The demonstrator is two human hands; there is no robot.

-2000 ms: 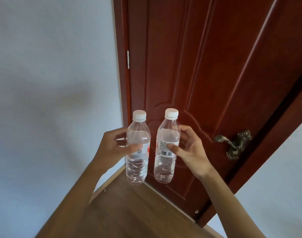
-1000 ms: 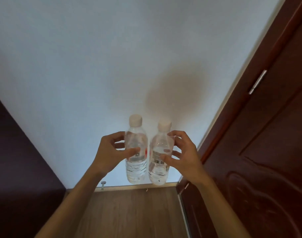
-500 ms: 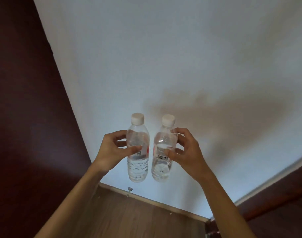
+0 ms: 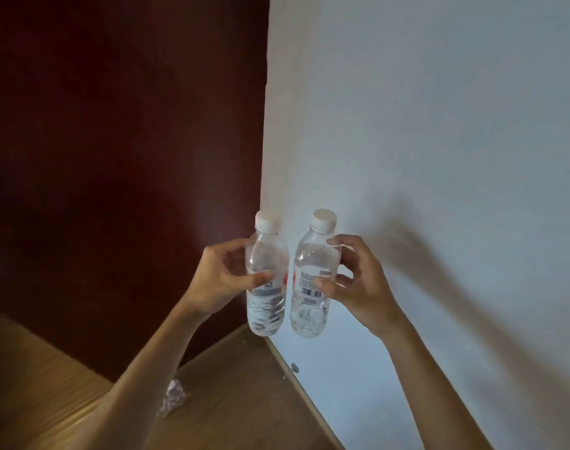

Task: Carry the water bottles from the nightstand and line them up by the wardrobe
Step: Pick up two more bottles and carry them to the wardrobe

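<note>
Grip: left hand [image 4: 218, 280] curled round left water bottle [image 4: 266, 287], right hand [image 4: 358, 287] round right water bottle [image 4: 312, 280]. Bottles were upright, side by side, not touching, above wood floor [image 4: 238, 391]. Dark red panel [image 4: 114, 157], probably wardrobe, stood left, nearer left hand.

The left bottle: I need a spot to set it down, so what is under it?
Under the left bottle lies wooden floor, where dark panel meets wall. The left forearm covers the floor beside a crumpled scrap.

We've got the wardrobe [image 4: 114, 157] left, wall [image 4: 439, 125] right. Floor [image 4: 244, 384] opens between them, one crumpled scrap [image 4: 173, 396] lying there.
</note>
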